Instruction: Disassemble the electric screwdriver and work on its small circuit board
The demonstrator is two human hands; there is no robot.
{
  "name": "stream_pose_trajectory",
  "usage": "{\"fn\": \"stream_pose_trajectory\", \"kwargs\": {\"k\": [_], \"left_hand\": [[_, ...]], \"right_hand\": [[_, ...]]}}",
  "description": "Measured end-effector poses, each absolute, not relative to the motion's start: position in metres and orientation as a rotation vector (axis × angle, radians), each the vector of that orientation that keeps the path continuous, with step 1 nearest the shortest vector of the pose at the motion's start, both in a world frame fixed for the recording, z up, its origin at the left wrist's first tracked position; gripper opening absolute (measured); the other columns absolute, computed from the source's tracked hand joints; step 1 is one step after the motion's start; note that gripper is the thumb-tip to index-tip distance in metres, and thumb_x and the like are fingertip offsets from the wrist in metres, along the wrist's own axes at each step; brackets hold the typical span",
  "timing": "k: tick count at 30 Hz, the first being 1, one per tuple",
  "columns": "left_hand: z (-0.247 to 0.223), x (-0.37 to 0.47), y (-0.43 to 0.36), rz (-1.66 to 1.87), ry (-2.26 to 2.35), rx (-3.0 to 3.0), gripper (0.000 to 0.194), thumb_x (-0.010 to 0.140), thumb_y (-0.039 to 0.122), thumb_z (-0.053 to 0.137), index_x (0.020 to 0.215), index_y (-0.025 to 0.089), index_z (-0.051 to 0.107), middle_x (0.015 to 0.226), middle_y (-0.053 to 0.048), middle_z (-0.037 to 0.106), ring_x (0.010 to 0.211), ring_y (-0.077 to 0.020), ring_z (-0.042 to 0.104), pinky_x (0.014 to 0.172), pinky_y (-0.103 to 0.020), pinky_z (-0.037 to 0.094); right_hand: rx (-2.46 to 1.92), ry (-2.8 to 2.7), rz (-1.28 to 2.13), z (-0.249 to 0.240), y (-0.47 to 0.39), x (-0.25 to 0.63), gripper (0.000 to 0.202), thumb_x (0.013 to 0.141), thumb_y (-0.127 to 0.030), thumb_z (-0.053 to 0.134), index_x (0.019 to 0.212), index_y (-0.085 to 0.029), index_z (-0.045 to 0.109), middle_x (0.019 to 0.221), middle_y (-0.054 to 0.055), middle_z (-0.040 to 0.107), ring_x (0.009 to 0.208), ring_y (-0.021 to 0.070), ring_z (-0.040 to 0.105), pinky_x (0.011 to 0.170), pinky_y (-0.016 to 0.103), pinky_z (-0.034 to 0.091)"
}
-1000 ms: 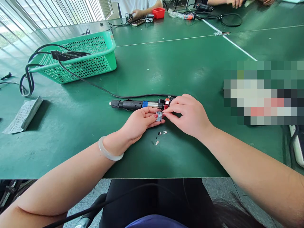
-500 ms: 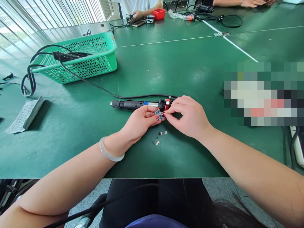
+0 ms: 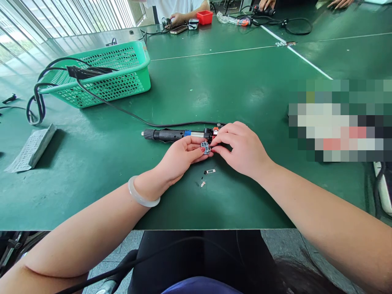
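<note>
My left hand point(image 3: 179, 157) pinches a small grey-blue moulded part point(image 3: 205, 148) between thumb and fingers, its hollowed side facing up. Fingertips of my right hand point(image 3: 246, 149) are closed at that part's right edge; whatever they hold is too small to make out. Just behind both hands lies a black stick-shaped tool point(image 3: 167, 135) with a blue band, a silver section and open red pieces at its right end, partly covered by my fingers. On the table in front of them rest a small light-coloured frame-shaped piece point(image 3: 210, 171) and a tiny pale piece point(image 3: 203, 184).
A green basket point(image 3: 146, 65) with black cables stands at the back left, and its cord point(image 3: 128, 113) runs to the tool. A wrapped packet point(image 3: 33, 149) lies left. Pixelated items point(image 3: 337, 122) sit right. Across the table are a red box point(image 3: 204, 17) and co-workers' hands point(image 3: 179, 19).
The grey-blue part has turned slightly in my left hand, and my right fingertips have shifted a little at its edge. A co-worker's hands at the far right have moved apart.
</note>
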State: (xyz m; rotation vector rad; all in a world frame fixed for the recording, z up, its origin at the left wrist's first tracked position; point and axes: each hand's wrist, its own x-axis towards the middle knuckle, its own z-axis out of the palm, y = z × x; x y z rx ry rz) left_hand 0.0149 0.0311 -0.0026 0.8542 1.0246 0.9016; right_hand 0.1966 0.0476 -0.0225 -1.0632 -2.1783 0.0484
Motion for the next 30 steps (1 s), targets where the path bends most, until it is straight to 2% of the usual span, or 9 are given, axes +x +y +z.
{"fn": "stream_pose_trajectory", "kwargs": {"k": [7,14,26,30], "left_hand": [[-0.0107,0.0112,0.0324,0.969,1.035,1.076,0.018,0.078,0.009,0.068,0.096,0.012,0.066,0.094,-0.003,0.073,0.084,-0.0123,0.069,0.093,-0.034,0.053],[-0.0103,0.0094,0.0326,0.85,1.133,1.319,0.028,0.082,0.02,0.068,0.108,0.013,0.069,0.105,-0.007,0.074,0.091,-0.0172,0.07,0.095,-0.037,0.053],[-0.0087,0.0108,0.0327,0.853,1.172,1.287,0.023,0.077,0.011,0.069,0.1,0.013,0.07,0.096,-0.007,0.075,0.083,-0.0167,0.071,0.089,-0.036,0.056],[-0.0078,0.0104,0.032,0.847,1.15,1.271,0.026,0.077,0.015,0.071,0.103,0.013,0.069,0.103,-0.008,0.075,0.091,-0.0181,0.071,0.095,-0.037,0.053]], "right_hand": [[-0.973,-2.252,-0.075,-0.0244,0.0522,0.1999,0.017,0.087,-0.02,0.061,0.076,-0.022,0.075,0.081,0.005,0.065,0.075,0.0177,0.047,0.069,0.034,0.044],[-1.007,-2.382,-0.11,-0.0233,0.0514,0.2007,0.024,0.09,-0.025,0.057,0.073,-0.021,0.074,0.083,0.006,0.066,0.077,0.0196,0.047,0.068,0.036,0.039],[-1.046,-2.282,0.073,-0.0205,0.0526,0.2002,0.016,0.088,-0.022,0.062,0.077,-0.021,0.074,0.082,0.004,0.065,0.074,0.0175,0.048,0.073,0.036,0.044],[-1.053,-2.279,0.101,-0.0216,0.0533,0.2007,0.017,0.088,-0.021,0.062,0.076,-0.023,0.074,0.08,0.003,0.066,0.073,0.0176,0.049,0.071,0.036,0.044]]}}
